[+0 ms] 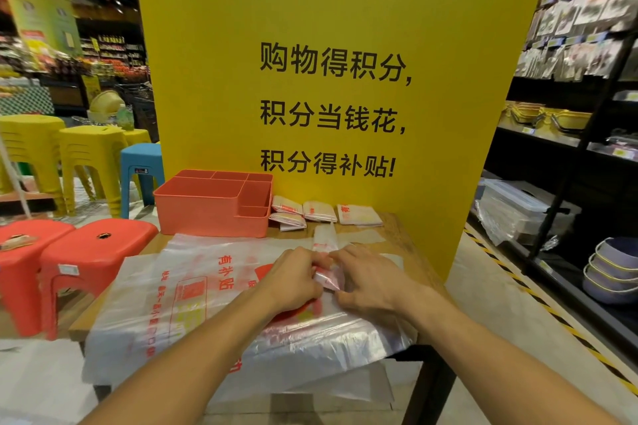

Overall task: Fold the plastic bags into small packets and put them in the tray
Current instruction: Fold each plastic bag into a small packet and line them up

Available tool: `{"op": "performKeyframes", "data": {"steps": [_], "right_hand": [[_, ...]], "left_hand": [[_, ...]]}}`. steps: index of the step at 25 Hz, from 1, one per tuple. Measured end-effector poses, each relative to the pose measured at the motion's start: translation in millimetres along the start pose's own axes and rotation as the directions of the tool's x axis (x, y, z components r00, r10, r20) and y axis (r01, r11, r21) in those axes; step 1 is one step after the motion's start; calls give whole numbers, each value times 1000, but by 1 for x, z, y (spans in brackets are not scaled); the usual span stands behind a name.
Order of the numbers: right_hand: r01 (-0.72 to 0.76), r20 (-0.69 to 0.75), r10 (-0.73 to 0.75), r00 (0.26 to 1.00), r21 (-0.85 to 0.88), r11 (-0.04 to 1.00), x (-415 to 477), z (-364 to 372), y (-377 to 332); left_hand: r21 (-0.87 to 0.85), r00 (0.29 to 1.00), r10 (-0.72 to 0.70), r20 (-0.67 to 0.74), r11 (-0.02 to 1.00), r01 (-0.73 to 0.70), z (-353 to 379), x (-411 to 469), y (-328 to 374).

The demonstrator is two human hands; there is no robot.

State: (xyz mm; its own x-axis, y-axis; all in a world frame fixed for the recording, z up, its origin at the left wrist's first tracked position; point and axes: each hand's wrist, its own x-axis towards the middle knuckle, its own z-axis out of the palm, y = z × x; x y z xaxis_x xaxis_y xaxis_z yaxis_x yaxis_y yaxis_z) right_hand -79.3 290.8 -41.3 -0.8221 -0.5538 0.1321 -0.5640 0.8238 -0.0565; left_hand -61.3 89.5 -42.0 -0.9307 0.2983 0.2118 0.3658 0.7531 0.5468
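A narrow folded strip of clear plastic bag (324,245) with red print lies on top of a pile of flat plastic bags (193,290) on a small wooden table. My left hand (293,276) and my right hand (366,276) meet at the strip's near end, their fingers curled round its folded part. The far end of the strip sticks out beyond my hands. A coral tray (210,207) with several compartments stands at the back left of the table. Several folded packets (319,212) lie beside the tray against the yellow sign.
A tall yellow sign board (328,79) stands right behind the table. Red stools (93,252) sit to the left, with yellow and blue stools farther back. Dark shelves (569,148) with baskets, bowls and packaged goods line the right side.
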Motion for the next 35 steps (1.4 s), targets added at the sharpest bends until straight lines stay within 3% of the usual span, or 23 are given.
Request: {"op": "performKeyframes", "data": {"steps": [4,8,11,16,22,29,35], "right_hand": [[-4,-32,7,999,92,996,0,3,2],[-15,-151,56,987,259,966,0,10,2],[-10,-220,117,968,434,901,-2,13,0],[-66,-189,241,952,641,765,6,14,-1],[-197,-122,359,925,654,731,27,18,3],[-376,-77,501,862,567,733,39,11,-12],[-423,-47,505,862,485,766,46,11,-28]], "left_hand": [[22,988,84,-126,996,-82,4,-1,-8],[-58,985,126,-117,989,-134,1,-4,-10],[-77,984,134,-119,987,-144,4,-9,-12],[-103,993,41,-114,993,-53,6,-3,-20],[-226,986,-61,-155,974,24,9,21,-25],[-161,979,-164,-119,976,144,8,48,-29],[61,959,-270,-86,959,275,9,73,-29]]}}
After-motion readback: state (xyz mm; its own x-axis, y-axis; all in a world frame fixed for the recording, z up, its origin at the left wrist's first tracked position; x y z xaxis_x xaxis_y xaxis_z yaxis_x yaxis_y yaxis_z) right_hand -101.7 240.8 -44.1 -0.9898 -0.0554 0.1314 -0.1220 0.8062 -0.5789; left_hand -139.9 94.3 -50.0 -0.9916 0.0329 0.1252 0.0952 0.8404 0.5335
